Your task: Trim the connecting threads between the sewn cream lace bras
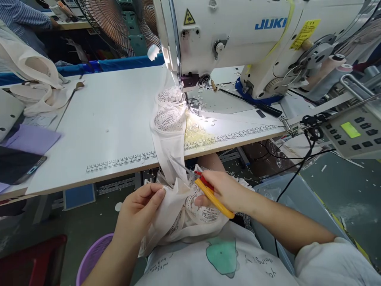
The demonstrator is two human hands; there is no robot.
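Left hand (139,209) pinches lace garment (180,204); right hand (228,189), over it, holds scissors (213,198).

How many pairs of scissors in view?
1: metal-bladed scissors with yellow and red handles, in the right hand, over the white lace fabric. Others may be hidden.

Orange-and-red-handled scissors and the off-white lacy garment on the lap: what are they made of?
The scissors seem to have smooth plastic handles, given their bright, even colour; the thin grey blades look metal. The garment looks like soft, matte fabric, as it folds and shows openwork; cotton or synthetic, I cannot tell.
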